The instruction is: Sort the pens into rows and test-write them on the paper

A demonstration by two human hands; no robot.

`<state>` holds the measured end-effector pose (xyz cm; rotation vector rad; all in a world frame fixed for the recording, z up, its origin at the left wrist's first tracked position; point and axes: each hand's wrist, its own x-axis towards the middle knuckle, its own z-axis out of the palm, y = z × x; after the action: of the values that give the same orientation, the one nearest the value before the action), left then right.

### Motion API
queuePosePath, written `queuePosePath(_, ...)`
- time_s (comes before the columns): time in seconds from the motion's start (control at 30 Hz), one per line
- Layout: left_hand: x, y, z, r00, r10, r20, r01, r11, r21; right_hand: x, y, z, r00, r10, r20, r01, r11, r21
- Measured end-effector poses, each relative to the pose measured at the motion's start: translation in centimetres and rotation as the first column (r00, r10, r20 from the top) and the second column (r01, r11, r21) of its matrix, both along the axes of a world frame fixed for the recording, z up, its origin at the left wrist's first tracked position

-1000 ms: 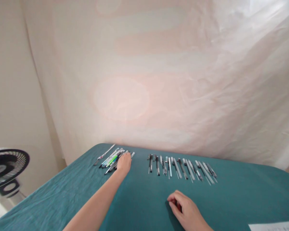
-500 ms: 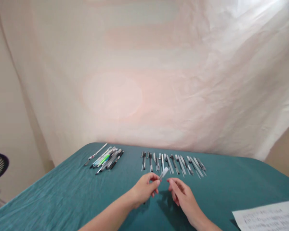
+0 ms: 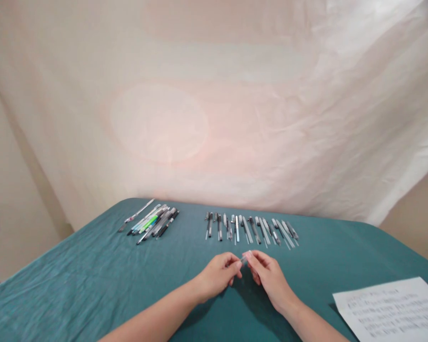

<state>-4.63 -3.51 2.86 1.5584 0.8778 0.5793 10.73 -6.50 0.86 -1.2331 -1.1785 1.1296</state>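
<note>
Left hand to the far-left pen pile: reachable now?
Probably yes: only bare tablecloth lies between the left hand and the pen pile. But it pinches a small pen together with the right hand, so its grip is occupied.

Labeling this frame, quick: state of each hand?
Left hand: closed, pinching one end of a clear pen.
Right hand: closed, pinching its other end.

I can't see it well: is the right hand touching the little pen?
Touching. The head view shows the right hand pinching one end of the pen, the left hand pinching the other.
</note>
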Motion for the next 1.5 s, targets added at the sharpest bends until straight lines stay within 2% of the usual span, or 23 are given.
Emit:
queuePosePath(0.13, 0.2, 0.1, 0.2, 1.0, -0.002, 0.02, 0.003, 0.999, -0.046, -0.2, -0.3, 0.2, 0.993, 0.053, 0.104, -0.057, 0.998, 0.03)
queuePosePath(0.43, 0.3, 0.1, -0.4, 1.0, -0.023, -0.007, 0.021, 0.979, -0.201, -0.1, -0.1, -0.4, 0.993, 0.051, 0.109, -0.052, 0.999, 0.009)
queuePosePath(0.7, 0.7, -0.6, 0.5, 1.0, 0.005, -0.023, -0.007, 0.994, -0.107, 0.1, -0.1, -0.7, 0.997, 0.021, 0.078, -0.021, 1.0, 0.003)
queuePosePath(0.97, 1.3, -1.0, 0.9, 0.999, -0.002, -0.049, -0.002, 0.997, -0.081, 0.3, -0.3, -0.6, 1.0, -0.008, 0.013, 0.008, 1.0, 0.009)
queuePosePath(1.5, 1.1, -1.2, 0.4, 0.999, -0.03, -0.029, 0.023, 0.978, -0.208, 0.2, -0.4, -0.7, 1.0, -0.027, 0.003, 0.027, 0.999, 0.034)
